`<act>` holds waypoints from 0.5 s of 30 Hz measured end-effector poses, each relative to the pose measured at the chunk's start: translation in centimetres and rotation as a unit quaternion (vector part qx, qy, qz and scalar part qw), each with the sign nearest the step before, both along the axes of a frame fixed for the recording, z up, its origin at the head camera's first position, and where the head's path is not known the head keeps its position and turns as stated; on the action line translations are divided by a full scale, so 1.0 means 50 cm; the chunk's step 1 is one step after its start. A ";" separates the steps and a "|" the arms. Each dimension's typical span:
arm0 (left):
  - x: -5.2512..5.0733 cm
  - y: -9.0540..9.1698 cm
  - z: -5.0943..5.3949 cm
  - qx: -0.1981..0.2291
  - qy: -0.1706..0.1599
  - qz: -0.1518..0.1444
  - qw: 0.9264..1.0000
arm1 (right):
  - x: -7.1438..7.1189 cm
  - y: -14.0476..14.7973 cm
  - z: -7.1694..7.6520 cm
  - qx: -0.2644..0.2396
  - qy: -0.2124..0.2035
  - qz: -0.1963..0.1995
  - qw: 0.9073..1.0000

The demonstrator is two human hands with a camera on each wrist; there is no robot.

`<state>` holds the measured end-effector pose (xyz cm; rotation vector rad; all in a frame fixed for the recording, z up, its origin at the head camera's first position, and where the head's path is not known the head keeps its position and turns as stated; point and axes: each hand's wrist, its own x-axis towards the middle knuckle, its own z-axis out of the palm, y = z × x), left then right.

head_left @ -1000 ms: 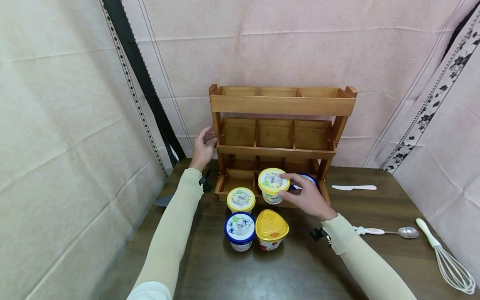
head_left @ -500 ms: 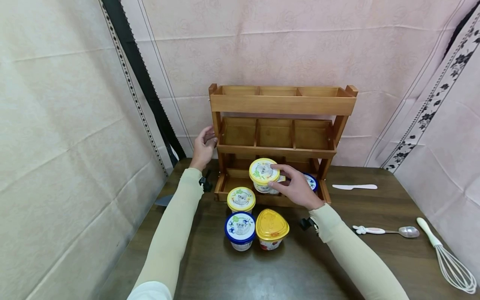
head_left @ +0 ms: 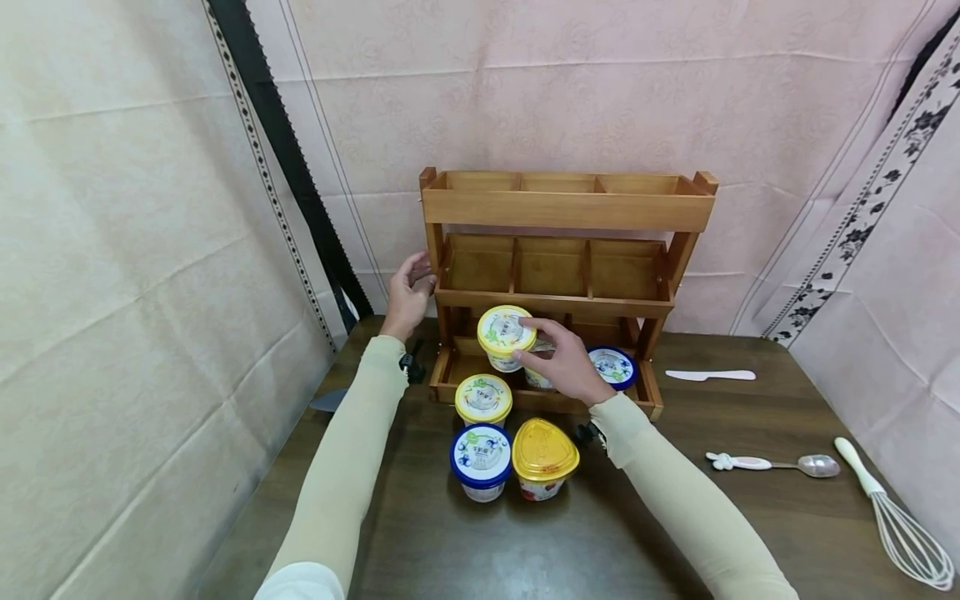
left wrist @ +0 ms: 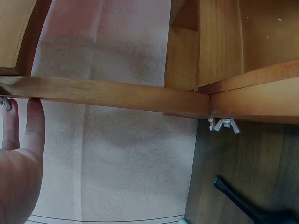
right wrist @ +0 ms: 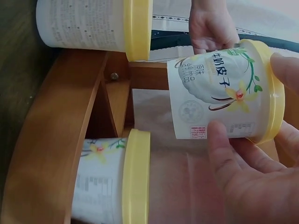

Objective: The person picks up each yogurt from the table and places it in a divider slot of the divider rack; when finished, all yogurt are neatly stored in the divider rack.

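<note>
My right hand (head_left: 562, 362) holds a white tub with a yellow lid (head_left: 505, 337) between thumb and fingers, above the left part of the rack's bottom tier. In the right wrist view this tub (right wrist: 215, 95) shows a flower and printed characters. Behind the hand, another yellow-lidded tub (head_left: 538, 380) sits in the middle compartment, partly hidden. A blue-lidded tub (head_left: 612, 367) occupies the right compartment. My left hand (head_left: 407, 296) touches the left post of the wooden rack (head_left: 562, 212); in the left wrist view its extended fingers (left wrist: 35, 123) meet the post's edge.
On the table before the rack stand a yellow-lidded tub (head_left: 483, 398), a blue-lidded tub (head_left: 481, 458) and a tub with a rounded triangular yellow lid (head_left: 544, 454). To the right lie a white knife (head_left: 708, 375), a spoon (head_left: 776, 463) and a whisk (head_left: 900, 521).
My right hand has carried the yellow-lidded tub left and up, from before the middle compartment to above the left one. More of the blue-lidded tub shows. The left hand stays put.
</note>
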<state>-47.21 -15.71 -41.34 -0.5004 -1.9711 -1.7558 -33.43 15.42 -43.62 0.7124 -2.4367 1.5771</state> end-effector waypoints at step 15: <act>0.030 0.013 0.023 -0.001 -0.019 0.007 1.000 | -0.038 -0.053 -0.017 0.044 -0.009 0.004 0.999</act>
